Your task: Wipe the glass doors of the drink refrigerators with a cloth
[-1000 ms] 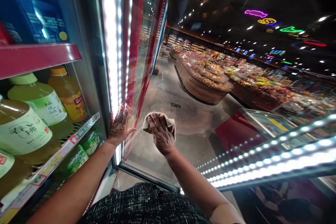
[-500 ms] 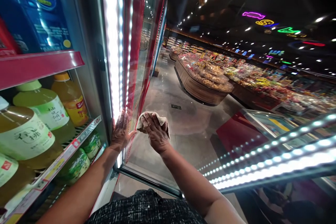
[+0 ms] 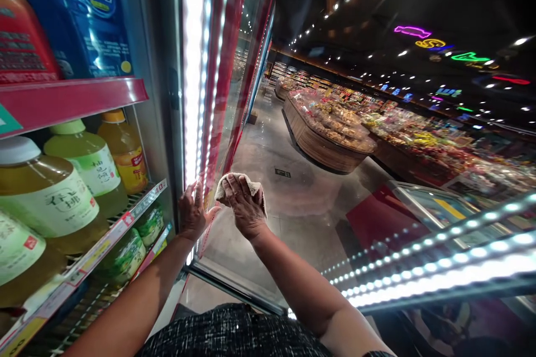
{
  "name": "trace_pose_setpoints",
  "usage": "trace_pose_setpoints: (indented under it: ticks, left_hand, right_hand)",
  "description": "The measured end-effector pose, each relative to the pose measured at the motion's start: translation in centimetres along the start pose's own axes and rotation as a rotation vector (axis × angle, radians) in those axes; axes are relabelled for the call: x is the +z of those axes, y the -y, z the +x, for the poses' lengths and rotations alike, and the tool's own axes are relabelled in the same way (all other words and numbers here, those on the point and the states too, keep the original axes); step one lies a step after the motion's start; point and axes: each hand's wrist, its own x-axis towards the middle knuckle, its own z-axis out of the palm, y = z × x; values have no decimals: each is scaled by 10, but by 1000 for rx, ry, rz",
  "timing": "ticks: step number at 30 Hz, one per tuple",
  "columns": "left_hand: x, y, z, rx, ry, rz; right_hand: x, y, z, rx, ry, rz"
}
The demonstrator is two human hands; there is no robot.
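My right hand (image 3: 245, 203) presses a beige cloth (image 3: 228, 181) flat against the glass door (image 3: 288, 245) of a drinks cooler. The fingers lie over the cloth, and its edges show around them. To the left, my left hand (image 3: 195, 212) rests with fingers spread against the lit door edge, beside the bright LED strip (image 3: 193, 95). It holds nothing. The thumb points toward the cloth, a little apart from it.
Cooler shelves on the left hold a bottle with a white cap (image 3: 46, 195), a blue bottle (image 3: 90, 17) and green cups (image 3: 125, 256). Past the glass are a wooden produce stand (image 3: 335, 150) and a glass-topped chest (image 3: 431, 206). Another LED strip (image 3: 439, 273) crosses the lower right.
My right hand and the cloth have slid slightly left and up on the glass. My left hand stays at the door edge. The view has turned slightly left, showing more shelf.
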Motion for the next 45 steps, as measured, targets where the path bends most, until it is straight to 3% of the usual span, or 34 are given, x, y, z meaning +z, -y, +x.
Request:
trace_pose_setpoints:
  ticks: [3,8,11,15,18,20,24,28,30,37,42,45]
  left_hand:
    - [0,4,-4,-57,-31,-5]
    - [-18,10,9,36,-100,45]
    - [-44,9,43,155,-170,28]
    - [-86,-9,109,285,-216,7]
    - [-106,-20,149,351,-167,41]
    - [-109,-19,163,383,-108,61]
    - [-99,-1,168,427,-49,101]
    - [-88,9,164,420,-41,143]
    - [-85,9,164,411,-41,151]
    - [-90,5,164,370,-10,74]
    - [-90,-6,160,282,5,42]
    - [-88,-9,158,263,-10,39]
  right_hand:
    - [3,-4,0,-97,30,24]
    - [1,-10,-2,-156,31,78]
    - [-3,-8,5,-171,34,132]
    - [0,-4,22,-208,66,210]
    - [13,1,33,-265,92,242]
    - [26,4,36,-305,130,261]
    - [38,10,37,-322,153,292]
    - [32,15,37,-291,8,223]
    - [33,19,39,-291,-11,163]
    - [58,30,36,-419,109,78]
    - [52,37,42,-314,4,59]
    - [48,40,49,-302,26,97]
